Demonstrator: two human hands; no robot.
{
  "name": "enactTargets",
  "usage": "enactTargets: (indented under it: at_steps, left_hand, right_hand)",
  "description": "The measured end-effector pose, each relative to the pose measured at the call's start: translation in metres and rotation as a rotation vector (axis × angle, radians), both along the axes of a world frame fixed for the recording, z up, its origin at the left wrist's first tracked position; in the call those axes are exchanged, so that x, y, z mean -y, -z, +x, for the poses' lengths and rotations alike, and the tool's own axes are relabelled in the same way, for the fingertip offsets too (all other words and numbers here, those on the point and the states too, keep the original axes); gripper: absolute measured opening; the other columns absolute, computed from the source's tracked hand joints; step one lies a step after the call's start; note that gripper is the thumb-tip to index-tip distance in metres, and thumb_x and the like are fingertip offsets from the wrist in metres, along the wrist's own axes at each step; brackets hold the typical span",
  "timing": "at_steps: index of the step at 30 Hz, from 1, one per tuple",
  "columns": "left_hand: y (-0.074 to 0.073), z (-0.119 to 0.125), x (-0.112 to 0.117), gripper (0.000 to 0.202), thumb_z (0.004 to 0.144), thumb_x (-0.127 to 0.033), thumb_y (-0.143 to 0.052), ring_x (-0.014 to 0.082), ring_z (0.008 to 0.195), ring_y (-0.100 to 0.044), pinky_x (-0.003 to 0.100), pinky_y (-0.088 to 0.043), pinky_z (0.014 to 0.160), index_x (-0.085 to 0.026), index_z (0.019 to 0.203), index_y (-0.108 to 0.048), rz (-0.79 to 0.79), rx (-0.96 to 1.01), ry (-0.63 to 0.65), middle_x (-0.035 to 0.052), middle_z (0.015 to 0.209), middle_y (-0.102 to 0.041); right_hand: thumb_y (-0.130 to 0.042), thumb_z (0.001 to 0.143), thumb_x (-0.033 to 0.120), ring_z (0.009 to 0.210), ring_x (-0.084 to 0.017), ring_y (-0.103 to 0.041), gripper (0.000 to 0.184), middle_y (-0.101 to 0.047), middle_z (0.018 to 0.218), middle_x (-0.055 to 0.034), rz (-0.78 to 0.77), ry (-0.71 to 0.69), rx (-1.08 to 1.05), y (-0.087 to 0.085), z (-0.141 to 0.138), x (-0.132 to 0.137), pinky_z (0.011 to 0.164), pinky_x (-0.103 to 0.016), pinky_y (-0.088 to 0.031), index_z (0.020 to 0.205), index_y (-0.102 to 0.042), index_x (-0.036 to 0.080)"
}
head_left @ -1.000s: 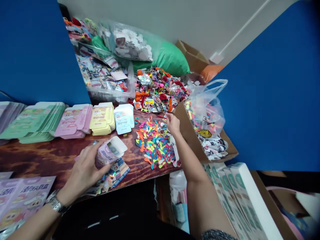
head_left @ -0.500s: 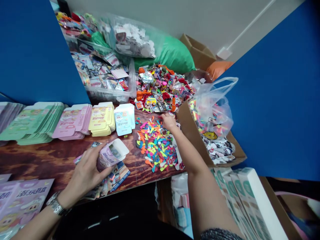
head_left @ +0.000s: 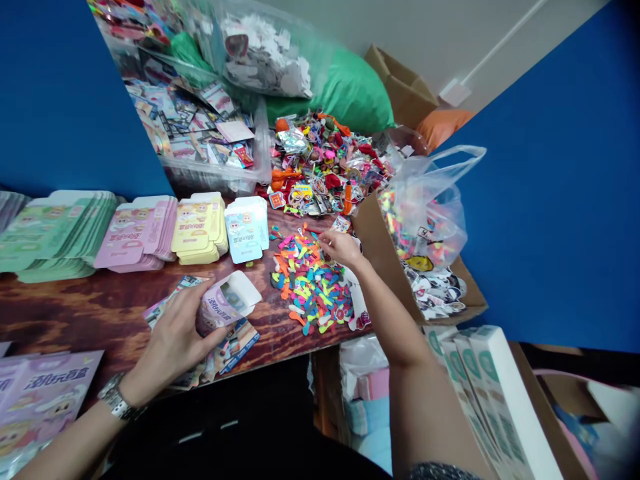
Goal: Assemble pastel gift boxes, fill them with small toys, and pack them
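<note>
My left hand [head_left: 183, 330] is wrapped round a small purple carton [head_left: 219, 308], tilted with its white flap standing open toward the right. Printed cards [head_left: 243, 345] lie on the table under and beside that hand. My right hand [head_left: 344, 248] hovers at the back right of a heap of small, bright, uninflated balloons [head_left: 317, 293]. Its fingertips are drawn together; what is between them, if anything, is too small to make out. White die-cut stickers [head_left: 359, 308] lie along the heap's right side.
Folded cartons in green [head_left: 60, 227], pink [head_left: 130, 233], yellow [head_left: 199, 230] and blue [head_left: 246, 230] line the back left. Behind are a mixed trinket pile [head_left: 325, 167] and a clear bin of cards [head_left: 200, 127]. A cardboard box [head_left: 383, 257] borders the right.
My right hand has shifted slightly left over the balloons, and a small card now shows behind it. My left hand keeps holding the purple carton. The view has moved slightly.
</note>
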State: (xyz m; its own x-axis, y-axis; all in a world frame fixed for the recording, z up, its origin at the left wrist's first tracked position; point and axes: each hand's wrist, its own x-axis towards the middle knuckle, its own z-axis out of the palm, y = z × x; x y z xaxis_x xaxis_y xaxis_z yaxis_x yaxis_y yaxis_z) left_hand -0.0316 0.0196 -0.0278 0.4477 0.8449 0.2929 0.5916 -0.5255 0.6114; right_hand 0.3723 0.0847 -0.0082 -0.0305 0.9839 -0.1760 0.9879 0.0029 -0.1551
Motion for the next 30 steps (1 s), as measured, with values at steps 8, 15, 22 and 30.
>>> enactTargets:
  at_steps: [8,15,22,30]
  left_hand:
    - [0.0,0.003,0.001,0.071,0.084,-0.046,-0.064,0.0336,0.112,-0.06,0.048,-0.051,0.093,-0.023,0.145,-0.034,0.009,-0.012,0.037,0.0145,0.122,-0.058]
    - [0.0,0.002,0.003,0.071,0.083,-0.041,-0.064,0.0342,0.113,-0.059,0.049,-0.05,0.094,-0.023,0.145,-0.034,0.006,-0.014,0.046,0.0156,0.124,-0.057]
    - [-0.006,0.011,0.008,0.073,0.083,-0.046,-0.065,0.0315,0.114,-0.06,0.045,-0.05,0.096,-0.026,0.146,-0.033,0.018,-0.01,0.06,0.0126,0.126,-0.058]
    - [-0.006,0.016,0.01,0.068,0.083,-0.044,-0.065,0.0313,0.112,-0.061,0.044,-0.05,0.094,-0.022,0.142,-0.038,0.035,-0.011,0.051,0.0133,0.123,-0.06]
  right_hand:
    - [-0.069,0.084,0.034,0.101,-0.023,-0.063,0.028,-0.07,0.109,-0.0106,0.027,0.056,-0.092,0.01,0.011,0.035,0.087,-0.03,-0.043,0.106,-0.069,0.017]
    - [-0.043,0.099,0.034,0.077,-0.015,-0.07,0.026,-0.075,0.089,-0.005,0.069,0.121,-0.301,-0.009,-0.002,0.038,0.073,-0.025,-0.05,0.106,-0.062,0.017]
    - [-0.064,0.088,0.035,0.086,-0.021,-0.07,0.036,-0.076,0.095,-0.0059,0.019,0.085,-0.299,0.006,-0.03,0.015,0.077,-0.028,-0.05,0.12,-0.064,0.019]
    - [-0.064,0.086,0.03,0.088,-0.02,-0.063,0.018,-0.07,0.086,-0.0057,0.032,0.046,-0.265,-0.007,-0.036,0.014,0.081,-0.028,-0.044,0.096,-0.072,0.017]
